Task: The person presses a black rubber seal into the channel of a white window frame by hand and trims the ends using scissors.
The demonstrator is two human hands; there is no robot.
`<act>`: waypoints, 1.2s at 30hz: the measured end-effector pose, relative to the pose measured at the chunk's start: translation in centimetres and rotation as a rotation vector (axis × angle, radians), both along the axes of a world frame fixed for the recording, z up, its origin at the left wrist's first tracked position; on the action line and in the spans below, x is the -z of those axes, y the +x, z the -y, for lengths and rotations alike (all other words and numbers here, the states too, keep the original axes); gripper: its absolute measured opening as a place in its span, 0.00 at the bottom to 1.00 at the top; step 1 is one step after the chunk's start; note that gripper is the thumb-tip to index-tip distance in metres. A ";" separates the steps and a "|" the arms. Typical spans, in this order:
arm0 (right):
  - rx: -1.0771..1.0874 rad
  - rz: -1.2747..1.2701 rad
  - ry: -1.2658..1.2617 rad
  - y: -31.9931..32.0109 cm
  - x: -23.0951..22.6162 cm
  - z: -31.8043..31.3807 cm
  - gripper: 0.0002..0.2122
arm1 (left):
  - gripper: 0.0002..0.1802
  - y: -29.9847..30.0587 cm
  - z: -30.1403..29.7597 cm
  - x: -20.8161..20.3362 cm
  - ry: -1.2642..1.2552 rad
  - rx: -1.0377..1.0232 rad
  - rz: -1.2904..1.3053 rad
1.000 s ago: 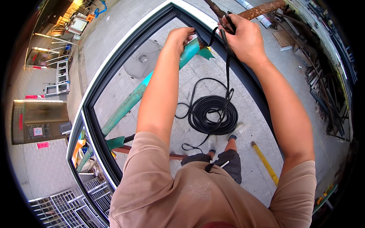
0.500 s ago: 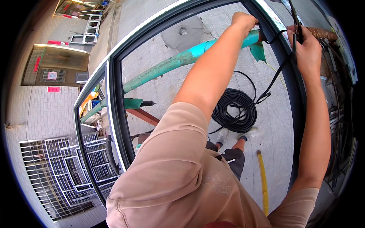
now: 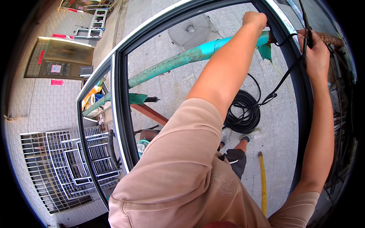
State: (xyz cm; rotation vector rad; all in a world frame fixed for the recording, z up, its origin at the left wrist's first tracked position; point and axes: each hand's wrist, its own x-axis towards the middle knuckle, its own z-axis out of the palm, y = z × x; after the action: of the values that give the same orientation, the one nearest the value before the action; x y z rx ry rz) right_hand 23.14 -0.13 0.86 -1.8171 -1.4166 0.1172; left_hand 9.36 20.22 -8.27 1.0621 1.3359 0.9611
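The left hand (image 3: 255,19) is curled up against the inside edge of a big black frame (image 3: 122,95), near a corner. Its fingers are turned away, so I can't tell what they pinch. The right hand (image 3: 318,53) is wrapped around a dark hand tool (image 3: 305,22), on the outer side of the frame's right bar. The two hands are apart, with that bar between them.

The left hand has little room on its right, where the bar is, but lots of room on its left and below, inside the frame. A green pipe (image 3: 190,56) crosses just below it. To the right of the right hand there is a dark pile of stuff (too blurry to name).

A thin black strip (image 3: 287,74) meets the right hand. Its long part slants down and left from there to a round coil (image 3: 249,119) on the ground, below both hands. A little loop of it bends left from the right hand, over the bar, toward the pipe's end. The tool is long and points up, away from the person.

The left arm stretches up and to the right, knuckles high. The right forearm goes almost straight up beside the bar.

Farther below the hands are the person's shoes (image 3: 253,134) and a yellow pole (image 3: 263,182). Far off to the left, metal grilles (image 3: 91,159) stand by a brick wall (image 3: 57,98).
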 end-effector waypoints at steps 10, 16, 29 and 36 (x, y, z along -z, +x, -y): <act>-0.036 -0.048 0.020 -0.2 -0.2 0.0 0.15 | 0.13 -1.6 1.3 -1.1 0.059 0.194 -0.183; -0.034 -0.041 0.023 -0.9 -0.5 0.0 0.15 | 0.21 -2.6 1.8 -1.9 0.008 0.255 -0.072; -0.057 -0.037 0.110 -0.7 -0.4 0.2 0.15 | 0.18 -3.4 1.3 -1.7 -0.001 0.404 -0.058; -0.040 0.034 0.144 -1.4 -0.6 0.0 0.13 | 0.20 -3.7 2.4 -2.7 0.031 0.378 -0.089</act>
State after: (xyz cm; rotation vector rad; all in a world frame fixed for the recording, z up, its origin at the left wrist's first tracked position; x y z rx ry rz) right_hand 21.73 -0.17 1.42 -1.6810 -1.4474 0.0049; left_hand 5.69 17.83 -5.60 1.3371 1.1380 0.6602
